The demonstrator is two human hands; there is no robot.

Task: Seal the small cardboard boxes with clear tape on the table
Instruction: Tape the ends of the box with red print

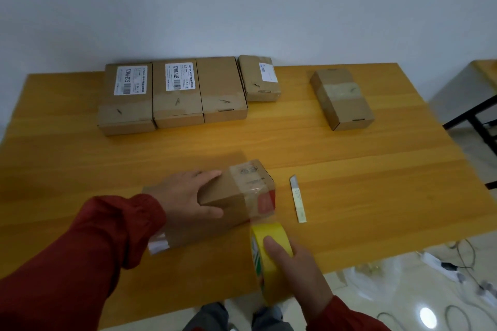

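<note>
Near the middle of the table (376,183), the left hand (188,193) clasps the box (228,192), fingers over its top and thumb on the near face. At five o'clock from it, the yellow tape roll (269,263) sits gripped in the right hand (298,274), with clear tape stretched to the box's right end. If the clasp slackens, the pull may drag the box and wrinkle the tape.

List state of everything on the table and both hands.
held box: closed, tape over right end
left hand: grips held box
tape roll: strip appears to run to held box, uncut
right hand: holds tape roll
cutter: lying flat, untouched
back-row boxes: four, closed
lone box: closed, tape band across top
</note>
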